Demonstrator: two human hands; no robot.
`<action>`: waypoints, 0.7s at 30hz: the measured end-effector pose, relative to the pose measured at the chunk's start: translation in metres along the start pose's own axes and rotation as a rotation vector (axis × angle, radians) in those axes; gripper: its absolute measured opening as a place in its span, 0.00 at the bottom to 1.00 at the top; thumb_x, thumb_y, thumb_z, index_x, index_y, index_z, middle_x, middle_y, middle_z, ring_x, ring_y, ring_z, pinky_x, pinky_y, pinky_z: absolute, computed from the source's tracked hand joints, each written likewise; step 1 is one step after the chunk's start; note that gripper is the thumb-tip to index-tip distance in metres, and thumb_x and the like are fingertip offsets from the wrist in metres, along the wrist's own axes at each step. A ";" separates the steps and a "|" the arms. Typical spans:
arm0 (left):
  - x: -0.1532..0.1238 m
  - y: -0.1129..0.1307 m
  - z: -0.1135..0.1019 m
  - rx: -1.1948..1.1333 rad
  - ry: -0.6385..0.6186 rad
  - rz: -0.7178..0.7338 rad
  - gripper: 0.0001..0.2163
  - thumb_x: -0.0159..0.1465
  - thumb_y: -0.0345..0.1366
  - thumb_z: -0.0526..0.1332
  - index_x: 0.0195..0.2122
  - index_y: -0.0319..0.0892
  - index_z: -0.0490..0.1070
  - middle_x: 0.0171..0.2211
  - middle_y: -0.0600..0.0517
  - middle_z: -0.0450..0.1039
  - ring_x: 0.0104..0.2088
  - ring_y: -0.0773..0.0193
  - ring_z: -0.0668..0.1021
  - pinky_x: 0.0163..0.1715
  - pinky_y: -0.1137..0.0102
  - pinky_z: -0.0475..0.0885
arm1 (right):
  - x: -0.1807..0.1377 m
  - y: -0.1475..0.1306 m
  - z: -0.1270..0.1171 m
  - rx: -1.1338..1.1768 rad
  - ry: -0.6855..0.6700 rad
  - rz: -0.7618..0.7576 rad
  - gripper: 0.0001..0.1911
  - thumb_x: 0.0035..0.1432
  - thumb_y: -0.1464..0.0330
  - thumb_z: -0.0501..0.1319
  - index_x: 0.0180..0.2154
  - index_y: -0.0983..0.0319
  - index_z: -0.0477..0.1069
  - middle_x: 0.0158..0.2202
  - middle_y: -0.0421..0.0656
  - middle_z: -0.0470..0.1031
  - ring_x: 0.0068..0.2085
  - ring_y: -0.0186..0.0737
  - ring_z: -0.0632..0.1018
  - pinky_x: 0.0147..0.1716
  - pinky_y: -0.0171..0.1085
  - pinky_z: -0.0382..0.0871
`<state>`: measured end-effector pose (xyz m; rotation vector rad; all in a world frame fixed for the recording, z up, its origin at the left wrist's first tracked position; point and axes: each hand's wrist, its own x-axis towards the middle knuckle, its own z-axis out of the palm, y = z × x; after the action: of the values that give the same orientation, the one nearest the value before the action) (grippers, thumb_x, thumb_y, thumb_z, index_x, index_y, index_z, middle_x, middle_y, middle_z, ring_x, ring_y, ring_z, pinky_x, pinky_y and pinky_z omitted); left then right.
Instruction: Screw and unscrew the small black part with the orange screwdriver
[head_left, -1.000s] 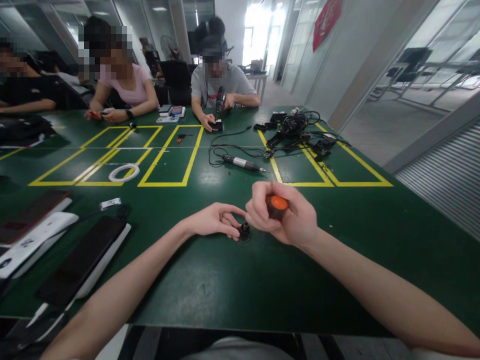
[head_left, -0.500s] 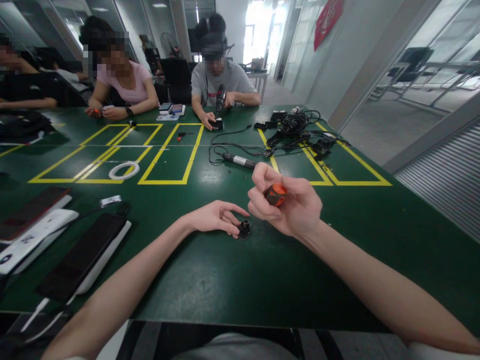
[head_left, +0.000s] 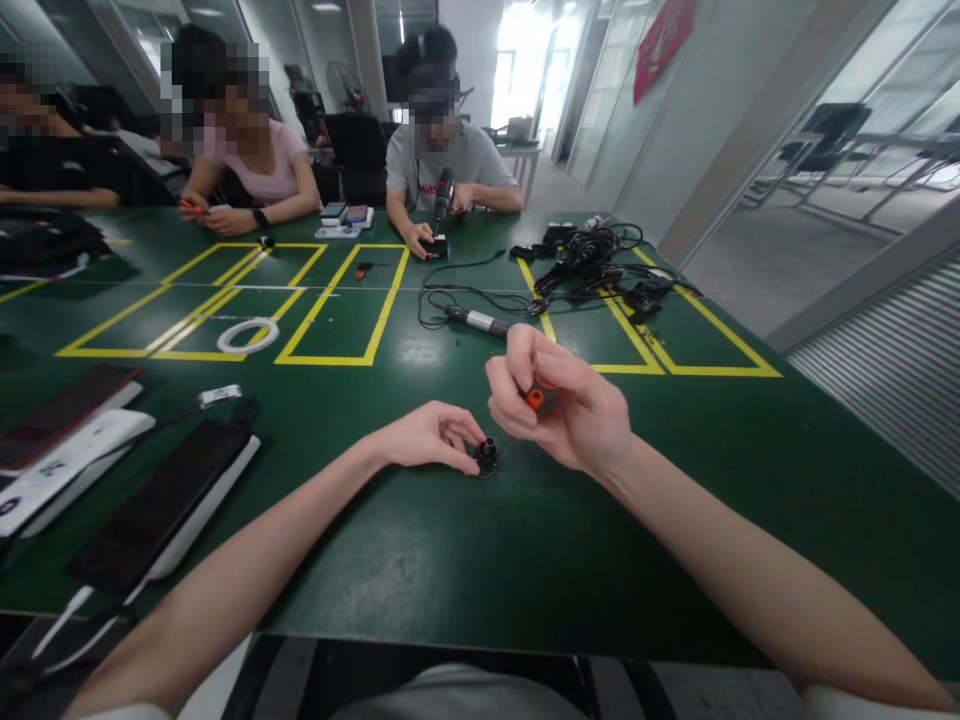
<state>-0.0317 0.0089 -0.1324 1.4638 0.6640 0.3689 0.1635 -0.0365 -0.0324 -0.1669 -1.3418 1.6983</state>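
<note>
Pinched between thumb and fingers of my left hand (head_left: 431, 437) is a small black round part (head_left: 487, 455), its short cylinder pointing up and its wide base on the table. My right hand (head_left: 574, 405) is closed around the orange-and-dark handle of a screwdriver (head_left: 534, 399), just above and right of the part. Most of the handle is hidden by the fingers. A thin shaft seems to run down toward the part; whether its tip touches cannot be made out.
Beyond my hands lie a grey-and-black cylindrical tool (head_left: 478, 321) with a cord, a tangle of black cables (head_left: 589, 260) and a white ring (head_left: 247, 336). Phones and a power strip (head_left: 71, 470) are at left. Across the green table (head_left: 420, 560), a person (head_left: 457, 165) holds a power driver (head_left: 444, 195).
My right hand has turned and shifted slightly left, so less of the handle shows. The fingers of my left hand have drawn in closer around the black part.
</note>
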 end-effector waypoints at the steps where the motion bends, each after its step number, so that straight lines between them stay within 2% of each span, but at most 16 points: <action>1: 0.000 0.001 -0.001 0.012 -0.005 -0.001 0.22 0.50 0.37 0.80 0.45 0.35 0.81 0.34 0.49 0.83 0.30 0.69 0.81 0.33 0.74 0.75 | 0.000 -0.001 0.000 -0.006 -0.010 0.004 0.20 0.68 0.59 0.62 0.27 0.61 0.64 0.21 0.34 0.65 0.17 0.26 0.56 0.15 0.29 0.48; 4: -0.001 0.005 0.000 0.048 -0.021 -0.007 0.26 0.52 0.38 0.79 0.51 0.37 0.80 0.35 0.50 0.83 0.29 0.69 0.81 0.32 0.75 0.74 | 0.000 -0.002 0.000 -0.023 -0.013 0.035 0.27 0.71 0.55 0.58 0.22 0.62 0.63 0.19 0.34 0.59 0.17 0.26 0.55 0.16 0.30 0.49; 6: -0.001 0.006 0.001 0.046 -0.013 -0.010 0.29 0.50 0.38 0.80 0.53 0.39 0.79 0.39 0.48 0.84 0.30 0.69 0.82 0.33 0.74 0.75 | -0.001 -0.002 -0.001 -0.009 0.011 0.052 0.25 0.71 0.52 0.58 0.26 0.61 0.64 0.17 0.31 0.55 0.16 0.26 0.52 0.16 0.29 0.48; 9: 0.000 0.004 0.003 0.040 0.018 0.002 0.27 0.49 0.37 0.80 0.50 0.38 0.79 0.41 0.47 0.84 0.31 0.68 0.82 0.33 0.74 0.75 | -0.001 -0.001 -0.002 0.002 0.038 0.025 0.20 0.67 0.53 0.62 0.31 0.59 0.63 0.17 0.29 0.58 0.15 0.26 0.51 0.16 0.29 0.49; 11: 0.001 0.003 0.003 0.045 0.031 0.011 0.23 0.50 0.36 0.79 0.46 0.37 0.80 0.39 0.47 0.84 0.30 0.68 0.82 0.31 0.75 0.74 | -0.001 -0.001 -0.002 -0.018 0.029 0.008 0.18 0.67 0.56 0.63 0.31 0.59 0.64 0.19 0.31 0.62 0.15 0.27 0.54 0.16 0.30 0.50; 13: 0.001 0.003 0.003 0.047 0.025 0.004 0.21 0.50 0.34 0.79 0.45 0.37 0.81 0.36 0.48 0.84 0.29 0.69 0.81 0.30 0.75 0.73 | 0.000 -0.001 -0.002 -0.040 0.007 0.013 0.21 0.69 0.56 0.61 0.28 0.61 0.65 0.19 0.33 0.63 0.16 0.27 0.57 0.16 0.30 0.51; 17: -0.001 0.006 0.004 0.078 0.010 -0.012 0.21 0.52 0.34 0.77 0.47 0.36 0.81 0.28 0.52 0.81 0.25 0.70 0.79 0.27 0.76 0.71 | 0.000 0.000 0.000 -0.019 -0.025 0.047 0.29 0.73 0.52 0.55 0.23 0.61 0.65 0.16 0.31 0.53 0.16 0.27 0.53 0.17 0.30 0.48; 19: -0.001 0.007 0.005 0.095 0.013 -0.007 0.20 0.52 0.34 0.77 0.46 0.36 0.81 0.27 0.53 0.81 0.24 0.72 0.78 0.26 0.78 0.70 | -0.001 0.000 0.000 0.011 -0.029 0.031 0.25 0.71 0.51 0.57 0.27 0.61 0.65 0.15 0.29 0.51 0.16 0.27 0.50 0.17 0.29 0.48; 21: -0.001 0.007 0.005 0.067 0.021 0.005 0.21 0.51 0.33 0.78 0.46 0.37 0.81 0.31 0.52 0.83 0.25 0.72 0.79 0.27 0.78 0.71 | -0.001 0.000 0.001 0.025 -0.023 0.005 0.19 0.68 0.53 0.61 0.31 0.59 0.65 0.16 0.28 0.55 0.16 0.27 0.50 0.18 0.29 0.49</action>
<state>-0.0281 0.0050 -0.1257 1.5276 0.6955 0.3687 0.1637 -0.0379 -0.0331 -0.1368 -1.3379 1.7249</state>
